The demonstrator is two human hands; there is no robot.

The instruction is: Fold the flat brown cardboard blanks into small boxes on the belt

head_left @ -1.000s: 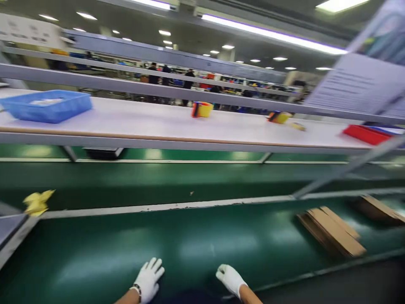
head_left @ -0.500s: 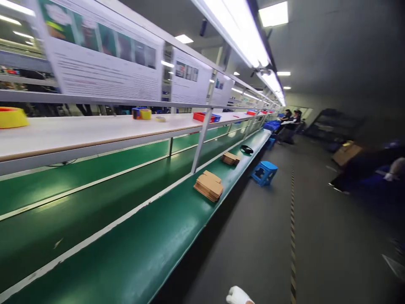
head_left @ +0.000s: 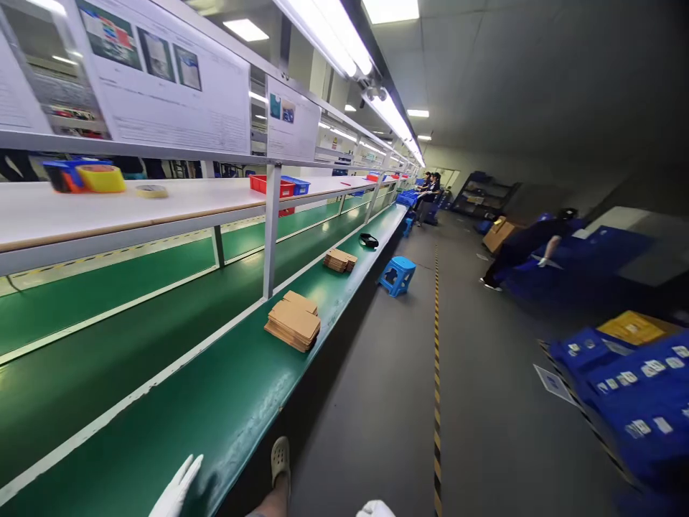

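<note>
My left hand (head_left: 176,490), in a white glove, reaches in at the bottom left with its fingers stretched out. It is just over the near end of the green bench top (head_left: 215,402), and I cannot tell whether it touches the surface. Only the knuckles of my right hand (head_left: 375,510), also gloved in white, show at the bottom edge above the grey floor. Its fingers are curled in, and nothing shows in them. Further along the bench lie a stack of flat brown cardboard pieces (head_left: 293,323), a second cardboard stack (head_left: 339,261) and a black looped item (head_left: 369,240).
A blue stool (head_left: 397,276) stands beside the bench. On the white shelf (head_left: 204,197) are yellow tape (head_left: 101,178) and a red bin (head_left: 269,185). Blue crates (head_left: 635,388) stand at the right. A co-worker (head_left: 532,248) bends over further back. Striped tape (head_left: 436,359) marks the floor.
The view has moved forward along the bench and turned right, so the cardboard stacks sit further left. My left hand and a shoe have come into view; my right hand is lower in the picture.
</note>
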